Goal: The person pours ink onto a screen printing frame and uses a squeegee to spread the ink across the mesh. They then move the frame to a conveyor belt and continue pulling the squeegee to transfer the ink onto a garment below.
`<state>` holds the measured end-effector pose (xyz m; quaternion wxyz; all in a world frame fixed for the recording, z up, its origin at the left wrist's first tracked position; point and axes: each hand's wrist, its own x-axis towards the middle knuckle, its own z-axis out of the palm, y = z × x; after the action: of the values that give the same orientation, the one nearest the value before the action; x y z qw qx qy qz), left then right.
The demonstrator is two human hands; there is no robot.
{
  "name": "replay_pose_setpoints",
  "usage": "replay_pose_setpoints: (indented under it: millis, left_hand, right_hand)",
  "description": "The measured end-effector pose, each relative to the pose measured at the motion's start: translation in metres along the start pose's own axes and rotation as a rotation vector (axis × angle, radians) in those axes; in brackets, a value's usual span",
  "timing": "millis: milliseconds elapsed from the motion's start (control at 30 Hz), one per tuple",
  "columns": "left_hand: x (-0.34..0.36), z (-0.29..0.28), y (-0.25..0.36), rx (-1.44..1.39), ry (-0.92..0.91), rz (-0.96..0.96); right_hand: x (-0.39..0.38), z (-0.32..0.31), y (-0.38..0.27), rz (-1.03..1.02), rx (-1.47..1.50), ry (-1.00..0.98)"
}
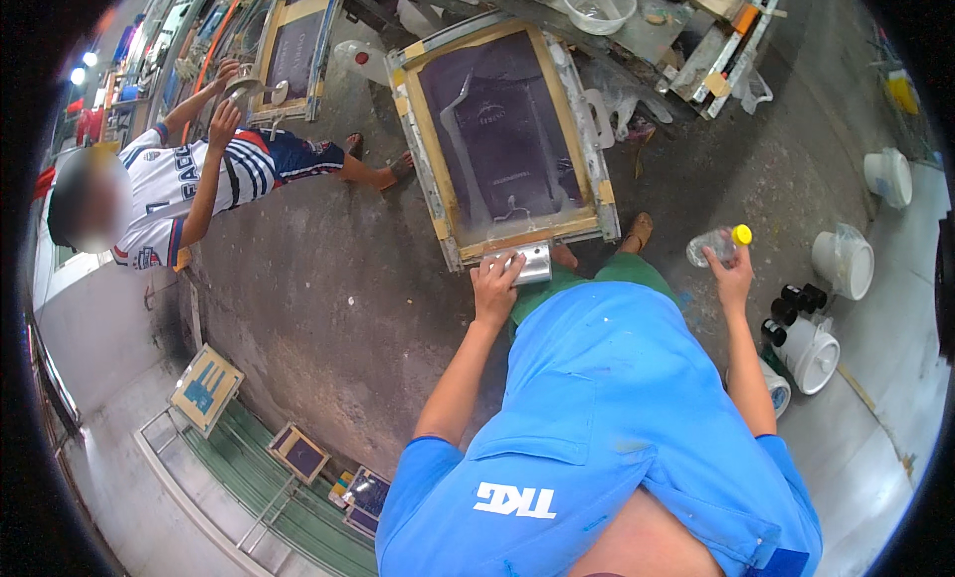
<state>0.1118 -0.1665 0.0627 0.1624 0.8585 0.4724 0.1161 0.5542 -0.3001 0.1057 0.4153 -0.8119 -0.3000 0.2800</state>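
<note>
My left hand (494, 290) is closed on a shiny silver metal trough (535, 263), at the near edge of a screen printing frame (604, 194). Dark purple mesh (497, 129) with pale marks and lettering fills the frame, and yellowish tape lines its inner border. Off to the right, my right hand (733, 276) grips a clear plastic bottle (708, 247) with a yellow cap (742, 235). The bottle is tilted on its side and apart from the frame. I cannot tell what, if anything, is in the trough.
At left, another person (199, 184) works with both hands beside a second screen frame (290, 45). A cluttered bench (652, 30) with a clear tub (598, 5) lies beyond. White buckets (808, 358) and dark bottles (774, 332) stand at right; more screens (206, 390) are lower left.
</note>
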Motion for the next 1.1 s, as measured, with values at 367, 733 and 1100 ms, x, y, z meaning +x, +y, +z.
replay_pose_setpoints:
  millis: [367,733,1100]
  left_hand:
    - [0.245,-0.04,-0.112,0.042,0.314,0.104]
    - [0.361,-0.054,-0.145,0.165,-0.078,-0.16]
    - [0.262,-0.043,-0.117,0.087,-0.058,-0.517]
  right_hand:
    - [-0.067,-0.038,0.039,0.145,-0.107,0.213]
    - [-0.166,-0.051,0.061,0.352,-0.101,0.378]
    - [-0.124,-0.026,0.094,0.322,-0.053,0.404]
